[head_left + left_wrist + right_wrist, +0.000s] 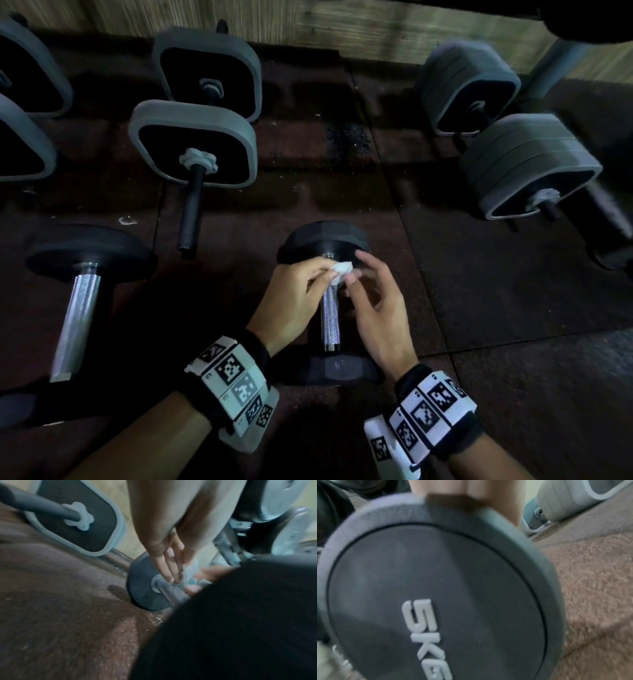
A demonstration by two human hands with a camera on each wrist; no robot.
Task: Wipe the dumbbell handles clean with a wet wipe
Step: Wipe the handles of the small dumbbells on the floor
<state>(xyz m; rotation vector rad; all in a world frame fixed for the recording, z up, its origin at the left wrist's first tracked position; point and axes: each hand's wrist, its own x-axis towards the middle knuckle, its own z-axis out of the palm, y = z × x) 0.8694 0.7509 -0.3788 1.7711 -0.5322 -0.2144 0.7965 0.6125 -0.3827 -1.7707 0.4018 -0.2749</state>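
Note:
A black 5KG dumbbell (329, 240) lies on the floor mat in front of me, its knurled chrome handle (331, 318) pointing away. At the far end of the handle, my left hand (325, 274) pinches a crumpled white wet wipe (341, 268) against the bar. My right hand (358, 270) hovers on the other side with loosely spread fingers, its thumb tip at the wipe's edge. The left wrist view shows the wipe (190, 569) behind my left fingers (164, 566), by the handle (169, 592). The dumbbell's near end plate (436, 588) fills the right wrist view.
A second black dumbbell with a chrome handle (78, 305) lies to the left. Grey square-plate dumbbells stand behind (191, 144) and at the right (527, 164). Dark rubber mats (496, 291) cover the floor up to a wooden wall (342, 24).

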